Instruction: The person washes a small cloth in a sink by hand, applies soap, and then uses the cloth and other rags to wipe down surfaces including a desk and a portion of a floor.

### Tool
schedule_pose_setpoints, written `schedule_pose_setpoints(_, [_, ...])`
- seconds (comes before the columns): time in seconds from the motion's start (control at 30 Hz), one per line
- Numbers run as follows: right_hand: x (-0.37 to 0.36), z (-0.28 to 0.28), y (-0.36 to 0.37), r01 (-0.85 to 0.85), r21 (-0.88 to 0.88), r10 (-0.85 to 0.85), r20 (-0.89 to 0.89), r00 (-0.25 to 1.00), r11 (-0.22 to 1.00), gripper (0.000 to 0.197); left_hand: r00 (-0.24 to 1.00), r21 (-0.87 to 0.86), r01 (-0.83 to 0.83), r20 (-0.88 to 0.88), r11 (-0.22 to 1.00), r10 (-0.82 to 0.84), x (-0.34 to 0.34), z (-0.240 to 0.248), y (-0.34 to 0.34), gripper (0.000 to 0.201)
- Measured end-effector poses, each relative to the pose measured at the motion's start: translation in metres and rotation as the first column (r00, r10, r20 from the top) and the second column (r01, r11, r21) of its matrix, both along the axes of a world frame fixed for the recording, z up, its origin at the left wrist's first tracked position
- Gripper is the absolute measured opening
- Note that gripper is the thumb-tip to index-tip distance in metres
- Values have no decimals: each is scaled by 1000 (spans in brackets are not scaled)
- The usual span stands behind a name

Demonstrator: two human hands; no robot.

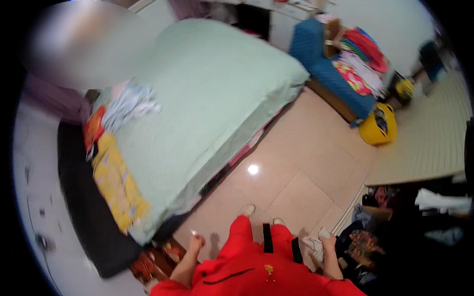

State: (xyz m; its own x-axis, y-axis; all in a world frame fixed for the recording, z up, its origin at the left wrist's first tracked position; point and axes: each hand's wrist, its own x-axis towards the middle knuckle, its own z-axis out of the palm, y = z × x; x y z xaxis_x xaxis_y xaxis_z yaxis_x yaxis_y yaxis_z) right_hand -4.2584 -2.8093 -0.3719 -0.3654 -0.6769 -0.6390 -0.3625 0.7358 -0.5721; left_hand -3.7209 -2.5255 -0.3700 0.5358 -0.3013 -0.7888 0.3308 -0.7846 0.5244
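Note:
I stand beside a bed (207,89) covered with a pale green sheet, wearing red clothes. My left hand (196,242) hangs low by the bed's near corner, fingers curled and holding nothing. On the other side, my right hand (328,239) is closed on a white cloth (313,245), just above a dark pile of clothes (365,246). Folded clothes lie along the bed's left edge: a white and blue patterned piece (131,103), a red one (94,127) and a yellow one (116,182).
A blue sofa (340,81) stacked with colourful clothes stands at the back right, with a yellow bag (377,126) on the floor by it. Beige tiled floor (296,163) lies between bed and sofa. A dark mat (84,207) runs along the bed's left side.

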Motion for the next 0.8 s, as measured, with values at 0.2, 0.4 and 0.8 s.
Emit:
schedule_pose_setpoints(0.2, [28, -7, -93, -388, -170, 423, 308, 852, 906, 45, 967, -124, -241, 56, 963, 249, -94, 24, -19, 13])
schedule_pose_setpoints(0.4, [31, 41, -144, -617, -99, 614, 309, 726, 781, 41, 804, -87, -595, -78, 799, 590, -275, 28, 51, 19])
schedule_pose_setpoints(0.8, [89, 35, -171, -946, -65, 921, 260, 290, 316, 38, 320, 195, -927, -30, 320, 947, -507, 56, 134, 20])
